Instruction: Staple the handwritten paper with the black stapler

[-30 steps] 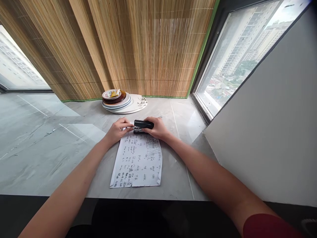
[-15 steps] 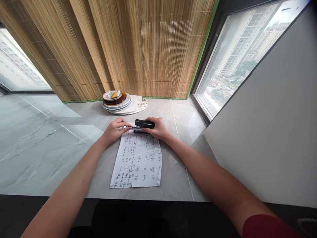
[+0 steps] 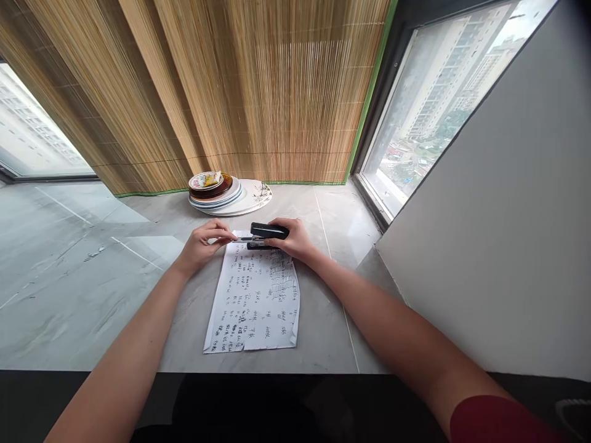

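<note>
A black stapler (image 3: 269, 231) lies over the far end of a handwritten sheet of paper (image 3: 253, 307), and my right hand (image 3: 295, 238) is closed around its right end. Between its upper arm and base there is a gap. From the left side a slim metal staple tray (image 3: 244, 239) sticks out. My left hand (image 3: 207, 243) pinches the outer end of this tray with thumb and fingertips. Whether staples lie inside is too small to tell. The paper is flat on the grey surface, its near edge creased and torn.
A stack of plates (image 3: 215, 197), topped by a small yellow packet (image 3: 213, 179), stands beyond the paper by a bamboo blind (image 3: 240, 92). On the right are a window (image 3: 429, 117) and a pale wall (image 3: 498, 246). The marble-patterned counter (image 3: 111, 295) ends near my body.
My left hand has moved left, drawing the staple tray further out of the stapler. My right hand keeps its hold in about the same place. The view has shifted slightly.
</note>
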Demonstrator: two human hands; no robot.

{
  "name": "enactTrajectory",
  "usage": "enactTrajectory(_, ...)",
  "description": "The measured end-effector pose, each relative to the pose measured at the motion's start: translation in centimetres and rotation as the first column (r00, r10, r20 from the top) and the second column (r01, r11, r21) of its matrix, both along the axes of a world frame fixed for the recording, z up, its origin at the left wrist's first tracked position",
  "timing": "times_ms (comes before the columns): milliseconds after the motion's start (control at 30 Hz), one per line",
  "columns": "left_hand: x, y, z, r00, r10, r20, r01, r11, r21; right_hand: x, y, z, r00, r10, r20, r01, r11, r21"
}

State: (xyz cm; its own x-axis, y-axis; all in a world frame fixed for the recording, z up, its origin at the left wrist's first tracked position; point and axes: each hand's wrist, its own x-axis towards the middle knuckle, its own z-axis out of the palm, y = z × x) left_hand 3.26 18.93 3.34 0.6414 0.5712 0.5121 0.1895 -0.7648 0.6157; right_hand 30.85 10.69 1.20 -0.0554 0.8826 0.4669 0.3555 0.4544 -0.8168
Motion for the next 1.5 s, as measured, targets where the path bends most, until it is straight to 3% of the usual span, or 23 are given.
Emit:
enactTrajectory(267,0.3,-0.3,0.1,0.999,-0.037,-0.015,0.038,0.999,0.029,0.1,-0.1,0.1,0.999,0.053,0.012,-0.053,0.999,-0.006)
enactTrajectory(433,1.4,-1.2,0.2,0.989,-0.115,-0.089,0.113,0.993,-0.029,-0.3,-0.4,0.3,0.989,0.125,0.083,-0.123,0.992,-0.023)
enactTrajectory(733,1.9,-1.4,-0.3,0.989,-0.121,-0.090,0.118,0.992,-0.039,-0.5,-0.4,-0.1,0.978,0.163,0.128,-0.168,0.985,0.028)
enactTrajectory(933,2.1,-1.5,-0.5,0.992,-0.110,-0.066,0.109,0.994,-0.027,-0.5,-0.4,0.0,0.977,0.172,0.122,-0.178,0.983,0.038)
enactTrajectory(1100,2.0,-1.4,-0.6,0.999,-0.006,-0.044,0.004,0.999,-0.047,-0.6,-0.4,-0.1,0.976,0.185,0.111,-0.190,0.981,0.031)
enactTrajectory(1200,2.2,-1.4,-0.7,1.000,-0.011,-0.023,0.010,0.998,-0.059,-0.6,-0.3,-0.2,0.972,0.207,0.114,-0.215,0.975,0.057)
enactTrajectory(1500,1.5,-0.8,-0.7,0.995,-0.024,-0.100,0.013,0.994,-0.109,-1.1,-0.3,0.0,0.907,0.303,0.292,-0.310,0.950,-0.022)
